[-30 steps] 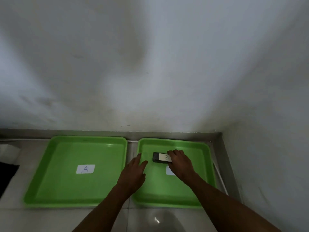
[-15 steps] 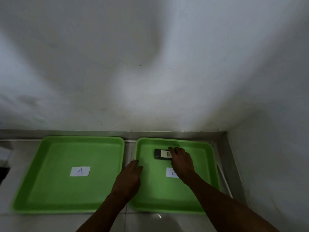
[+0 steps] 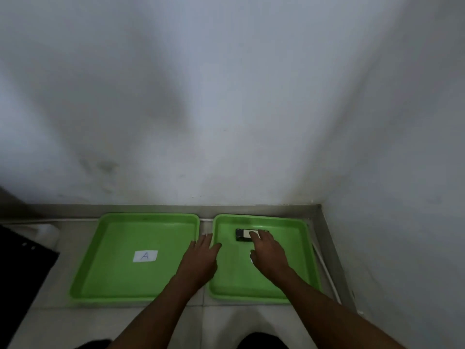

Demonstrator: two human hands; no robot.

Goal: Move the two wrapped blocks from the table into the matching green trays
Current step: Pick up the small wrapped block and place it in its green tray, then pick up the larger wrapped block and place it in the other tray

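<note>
Two green trays lie side by side on a tiled surface. The left tray point(image 3: 113, 268) carries a white label "A" point(image 3: 145, 256) and holds nothing else. A dark wrapped block point(image 3: 242, 235) with a white label lies flat in the far part of the right tray point(image 3: 297, 253). My right hand point(image 3: 269, 254) reaches into that tray, its fingertips laid over the block's right end. The tray's own white label point(image 3: 251, 258) is almost hidden under that hand. My left hand point(image 3: 201, 259) rests flat with fingers apart over the gap between the trays. I see no second block.
A metal ledge point(image 3: 329, 250) runs along the back and right sides, against white walls that meet in a corner. A black object point(image 3: 22, 263) and a white object point(image 3: 49, 233) sit left of the left tray. Dark shapes show at the bottom edge.
My right hand has stayed on the block at the far part of the right tray. My left hand has stayed over the gap between the trays. The view has shifted slightly.
</note>
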